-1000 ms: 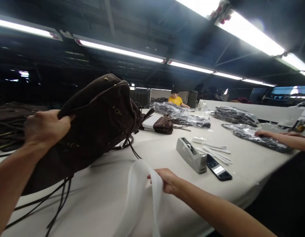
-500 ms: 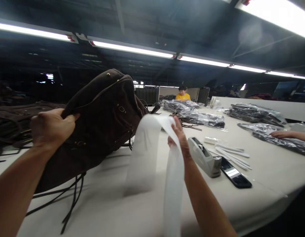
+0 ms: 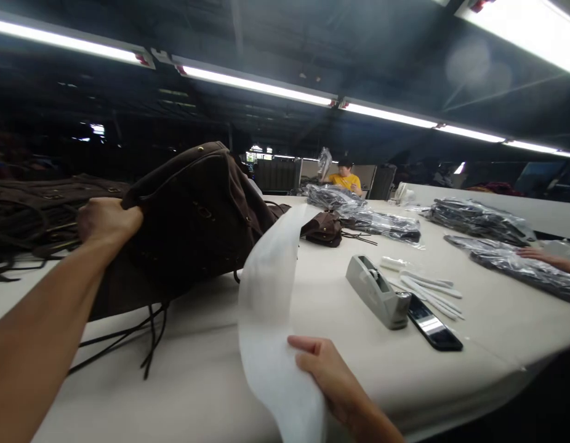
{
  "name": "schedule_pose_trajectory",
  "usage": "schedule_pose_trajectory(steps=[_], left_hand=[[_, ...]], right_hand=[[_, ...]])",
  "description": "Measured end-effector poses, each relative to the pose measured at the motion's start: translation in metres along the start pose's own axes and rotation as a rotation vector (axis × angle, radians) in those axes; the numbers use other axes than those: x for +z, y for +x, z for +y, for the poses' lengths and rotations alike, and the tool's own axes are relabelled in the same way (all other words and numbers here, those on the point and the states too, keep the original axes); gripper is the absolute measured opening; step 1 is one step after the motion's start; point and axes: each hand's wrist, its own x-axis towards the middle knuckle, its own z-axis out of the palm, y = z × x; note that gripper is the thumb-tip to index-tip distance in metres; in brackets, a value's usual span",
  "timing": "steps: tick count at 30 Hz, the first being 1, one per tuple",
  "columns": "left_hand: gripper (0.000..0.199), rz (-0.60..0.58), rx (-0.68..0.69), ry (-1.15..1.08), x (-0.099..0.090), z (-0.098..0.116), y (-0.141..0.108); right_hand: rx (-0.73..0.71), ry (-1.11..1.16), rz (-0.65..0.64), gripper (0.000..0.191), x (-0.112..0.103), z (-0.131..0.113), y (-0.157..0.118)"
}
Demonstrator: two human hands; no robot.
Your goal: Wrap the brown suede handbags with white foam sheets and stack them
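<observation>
My left hand is closed on the upper left edge of a dark brown bag with small brass fittings. The bag is held tilted above the table, and thin dark straps dangle beneath it. A long strip of thin white sheet, like packing foam, curves down from beside the bag towards the table's near side. My right hand pinches this strip by its right edge between thumb and fingers. Where the strip's upper end lies against the bag I cannot tell.
On the pale table, a grey tape dispenser, a phone and several white strips lie to the right. Plastic-wrapped goods and a brown bundle are farther back. Another person's hand rests on wrapped goods; someone in yellow sits beyond.
My right hand has come down and nearer along the white sheet, drawing it lower. The brown bag has tipped down slightly, with my left hand still gripping it.
</observation>
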Motion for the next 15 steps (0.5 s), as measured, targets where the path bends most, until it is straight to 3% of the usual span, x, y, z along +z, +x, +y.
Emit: schedule_pose_trajectory(steps=[4, 8, 15], left_hand=[[0.065, -0.018, -0.055, 0.001, -0.002, -0.011, 0.01], [0.067, -0.05, -0.01, -0.004, -0.006, -0.014, 0.004], [0.066, -0.083, 0.045, 0.004, -0.001, 0.003, 0.004]], right_hand=[[-0.005, 0.079, 0.124, 0.07, -0.035, 0.023, -0.025], [-0.079, 0.036, 0.253, 0.063, -0.071, 0.033, -0.047], [-0.052, -0.077, 0.257, 0.069, -0.065, 0.049, -0.043]])
